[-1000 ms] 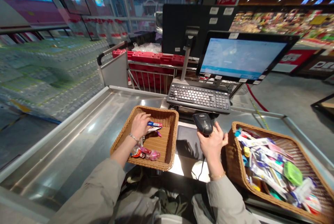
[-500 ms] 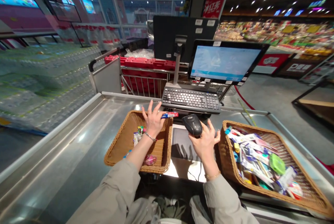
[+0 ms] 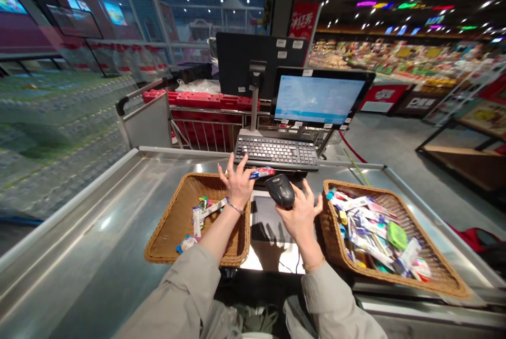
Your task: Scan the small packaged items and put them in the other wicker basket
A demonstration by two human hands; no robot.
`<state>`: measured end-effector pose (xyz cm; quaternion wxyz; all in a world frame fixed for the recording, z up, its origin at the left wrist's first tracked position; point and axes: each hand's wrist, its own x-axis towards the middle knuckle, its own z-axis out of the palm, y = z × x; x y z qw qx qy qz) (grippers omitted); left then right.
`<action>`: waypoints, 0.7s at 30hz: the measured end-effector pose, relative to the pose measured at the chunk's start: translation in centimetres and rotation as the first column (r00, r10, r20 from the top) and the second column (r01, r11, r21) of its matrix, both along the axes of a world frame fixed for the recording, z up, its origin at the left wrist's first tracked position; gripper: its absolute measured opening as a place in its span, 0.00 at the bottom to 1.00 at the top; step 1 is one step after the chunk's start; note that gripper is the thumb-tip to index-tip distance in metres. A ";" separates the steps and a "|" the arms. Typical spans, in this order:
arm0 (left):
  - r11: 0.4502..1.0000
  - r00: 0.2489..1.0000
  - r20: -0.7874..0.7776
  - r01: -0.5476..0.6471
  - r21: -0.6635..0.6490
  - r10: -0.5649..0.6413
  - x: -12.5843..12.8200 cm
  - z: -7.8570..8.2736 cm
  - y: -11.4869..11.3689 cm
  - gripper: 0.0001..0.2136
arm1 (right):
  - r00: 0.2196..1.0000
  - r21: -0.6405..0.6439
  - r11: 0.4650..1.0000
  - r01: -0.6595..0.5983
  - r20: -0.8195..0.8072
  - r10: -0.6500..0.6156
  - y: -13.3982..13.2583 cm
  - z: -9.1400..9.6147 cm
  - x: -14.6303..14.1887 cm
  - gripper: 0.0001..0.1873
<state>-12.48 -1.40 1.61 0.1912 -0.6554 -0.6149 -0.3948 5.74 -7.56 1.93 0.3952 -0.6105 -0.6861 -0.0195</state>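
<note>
Between thumb and fingers, my left hand (image 3: 239, 185) pinches a small blue and red box (image 3: 262, 172), its other fingers spread. My right hand (image 3: 301, 213) grips a black barcode scanner (image 3: 280, 190), whose head points left toward the box, a short gap apart. Under my left forearm stands a brown wicker basket (image 3: 164, 228) with a few small packaged items in it. To the right of my right hand, a second wicker basket (image 3: 443, 270) holds a heap of packaged goods, among them a green case (image 3: 396, 235).
A keyboard (image 3: 276, 151) and a lit monitor (image 3: 318, 97) stand behind the baskets. The metal counter (image 3: 106, 223) has raised edges. Beyond it are a cart with red crates (image 3: 197, 99) and stacked bottle packs (image 3: 59, 117) at left.
The view has shifted, moving the counter items left in the picture. My left hand has brought the box closer to the scanner. Both holds stay the same.
</note>
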 end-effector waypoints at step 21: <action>0.994 0.995 0.029 0.098 0.040 -0.100 4.0 0.1 1.4 0.08 | 0.999 0.029 0.999 0.036 -0.006 -0.035 -1.0 0.8 2.9 0.07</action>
